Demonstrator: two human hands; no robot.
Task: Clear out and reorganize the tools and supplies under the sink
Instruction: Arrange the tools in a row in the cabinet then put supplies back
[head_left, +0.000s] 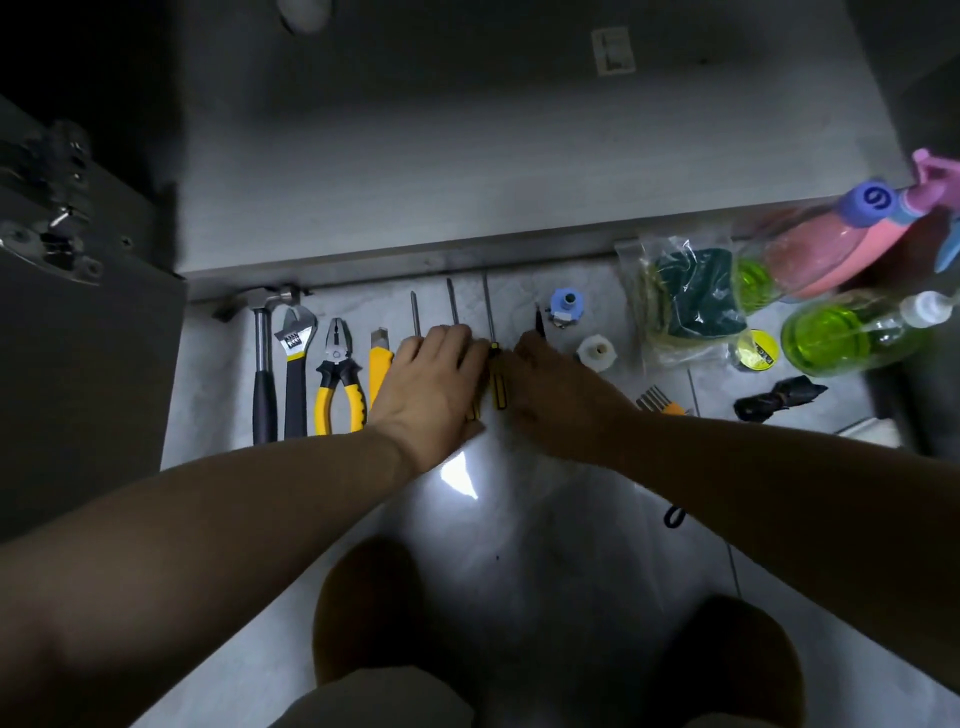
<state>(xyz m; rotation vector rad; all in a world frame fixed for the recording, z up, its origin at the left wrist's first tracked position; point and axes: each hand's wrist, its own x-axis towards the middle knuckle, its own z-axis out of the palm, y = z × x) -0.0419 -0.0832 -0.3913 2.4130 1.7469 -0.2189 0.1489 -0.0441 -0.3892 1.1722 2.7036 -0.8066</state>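
Tools lie in a row on the tiled floor in front of the open sink cabinet (467, 182): a hammer (264, 374), an adjustable wrench (295, 364), yellow pliers (337, 374) and a yellow utility knife (380, 364). My left hand (431, 379) rests palm down over the handles of two screwdrivers; their shafts (452, 306) stick out past my fingers. A third yellow-and-black screwdriver (493, 364) lies between my hands. My right hand (561, 389) pinches a small black tool (539, 322), of which only the tip shows.
Right of the row lie a blue fitting (566, 306), a white fitting (596, 352), hex keys (657, 400), a bag of sponges (685, 296), a yellow roll (756, 351), green bottles (841, 332), a pink spray bottle (831, 244) and a black bundle (779, 400). The cabinet door (78, 312) stands open at left.
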